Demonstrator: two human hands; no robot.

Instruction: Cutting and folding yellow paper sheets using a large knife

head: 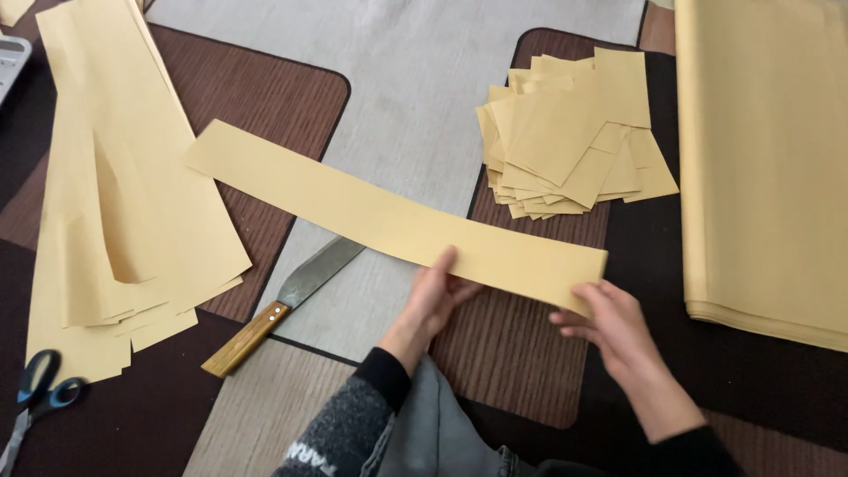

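Observation:
A long yellow paper strip [371, 208] stretches from the upper left to the lower right above the patterned floor mat. My left hand [437, 296] grips its near edge from below, thumb on top, about a third of the way from the right end. My right hand [609, 314] pinches the strip's right end corner. A large knife [283, 305] with a wooden handle lies on the mat just left of my left hand, its blade partly under the strip.
A heap of cut yellow paper squares [574, 132] sits behind the strip at the right. Stacked long yellow sheets [115, 203] lie at the left, a thick pile of large sheets [768, 159] at the far right. Blue-handled scissors [40, 389] lie at the lower left.

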